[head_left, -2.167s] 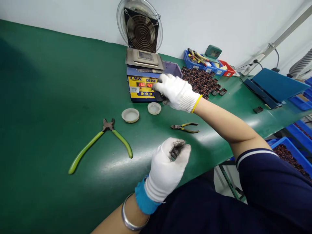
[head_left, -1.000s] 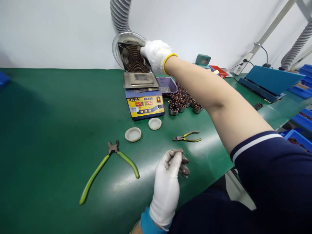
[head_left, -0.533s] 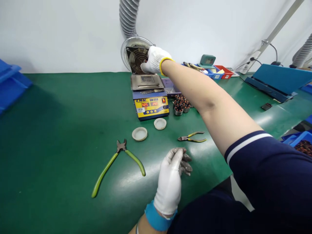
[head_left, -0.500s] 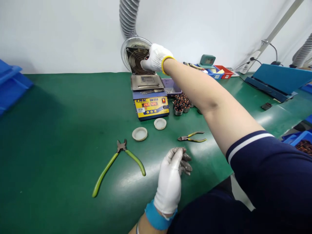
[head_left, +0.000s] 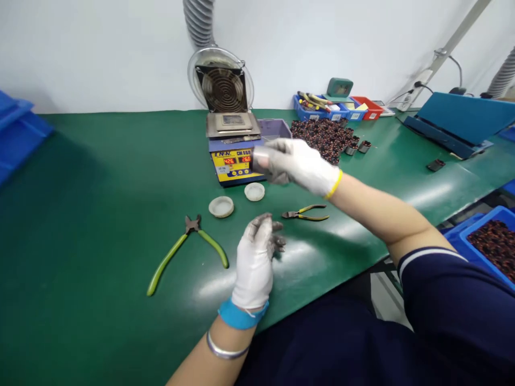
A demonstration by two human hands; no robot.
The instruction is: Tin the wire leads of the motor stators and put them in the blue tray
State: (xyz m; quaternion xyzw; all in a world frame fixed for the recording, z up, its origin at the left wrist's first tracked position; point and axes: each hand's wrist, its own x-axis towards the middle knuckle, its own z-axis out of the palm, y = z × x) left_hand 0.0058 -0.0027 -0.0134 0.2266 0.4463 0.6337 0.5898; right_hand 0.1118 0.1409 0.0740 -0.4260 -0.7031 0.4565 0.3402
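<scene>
My right hand [head_left: 295, 163], in a white glove with grey fingertips, is raised in front of the yellow-and-blue solder pot [head_left: 235, 161]. It is closed on a small metal-sided stator [head_left: 258, 160], blurred by motion, between thumb and fingers. Lower down, my left hand [head_left: 256, 257], gloved too, hovers over the bench with loosely bent fingers and nothing visible in them. Ahead of it lie two round white dishes [head_left: 221, 207], a small pair of yellow-handled cutters [head_left: 304, 213] and larger green-handled cutters [head_left: 193, 225].
Many copper-wound stators [head_left: 322, 136] stand massed right of the solder pot, beside a purple tray [head_left: 276, 128]. Blue and red bins [head_left: 364, 107] line the wall. A fume hose [head_left: 199, 21] hangs behind the pot. A blue crate [head_left: 491, 241] of copper parts is at the right.
My right hand has come back from the fan above the solder pot, down and toward me, with the stator in it. My left hand has shifted slightly up and left in view.
</scene>
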